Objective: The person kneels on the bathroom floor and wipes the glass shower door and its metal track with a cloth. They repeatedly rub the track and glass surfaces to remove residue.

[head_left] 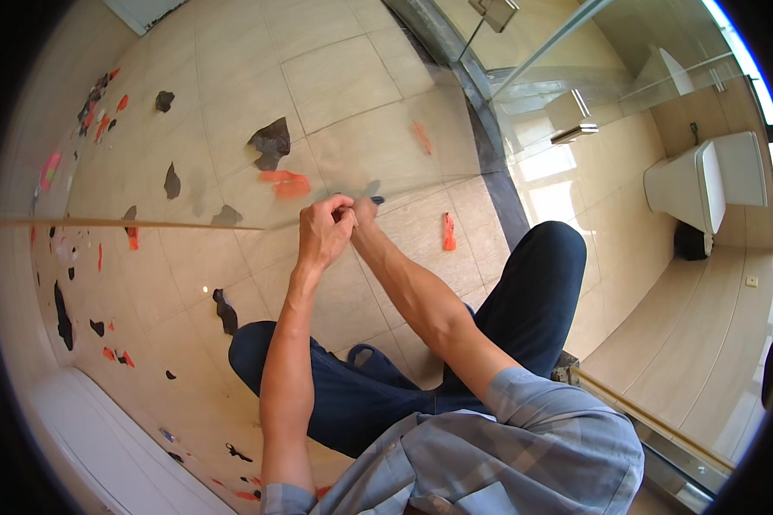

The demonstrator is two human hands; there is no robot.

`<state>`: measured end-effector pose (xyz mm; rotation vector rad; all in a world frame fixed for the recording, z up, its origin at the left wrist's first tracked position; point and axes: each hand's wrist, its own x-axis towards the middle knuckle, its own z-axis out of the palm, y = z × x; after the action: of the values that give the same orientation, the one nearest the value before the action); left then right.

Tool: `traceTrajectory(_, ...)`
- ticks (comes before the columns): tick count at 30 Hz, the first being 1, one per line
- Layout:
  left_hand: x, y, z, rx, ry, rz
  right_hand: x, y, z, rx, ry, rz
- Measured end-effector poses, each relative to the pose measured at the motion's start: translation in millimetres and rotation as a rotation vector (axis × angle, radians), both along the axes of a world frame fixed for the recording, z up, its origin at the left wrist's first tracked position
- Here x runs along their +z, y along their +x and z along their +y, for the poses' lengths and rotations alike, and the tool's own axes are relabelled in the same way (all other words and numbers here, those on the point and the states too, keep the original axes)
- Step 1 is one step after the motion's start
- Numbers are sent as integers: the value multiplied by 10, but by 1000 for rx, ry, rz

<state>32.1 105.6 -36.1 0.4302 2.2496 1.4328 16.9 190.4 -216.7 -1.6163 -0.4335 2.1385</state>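
1. From where I watch, the left forearm rises almost straight up the view, elbow low, and the left hand (pixel 323 225) sits at its top with the back turned up toward me.
2. The right forearm slants up and leftward past the raised right knee (pixel 537 275), bringing the right hand (pixel 367 211) up against the left one, fingers to fingers.
3. I see the left hand closed, its fingers curled in; whether something is pinched inside, I cannot tell.
4. The right hand is blurred and partly behind the left, so I cannot tell how far its fingers are open.
5. A small dark piece (pixel 377 200) shows just beside the right hand's far side; I cannot tell if it is gripped.
6. Around the hands, an orange scrap (pixel 448 233) lies on the tiled floor (pixel 421 296) to the right, another orange piece (pixel 285 184) with a large dark scrap (pixel 270 142) lies beyond to the left, and a dark strip (pixel 225 312) rests near the left knee (pixel 251 348).
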Motion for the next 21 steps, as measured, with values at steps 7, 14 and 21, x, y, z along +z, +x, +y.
traceTrajectory(7,-69,125,323,-138,11,-4,-444,596,1962,-278,186,231)
traceTrajectory(14,-26,242,630,-249,13,61,342,656,1996,-256,431,-279)
traceTrajectory(21,-181,12,540,-259,-283,78,1595,578,533,-26,982,-20)
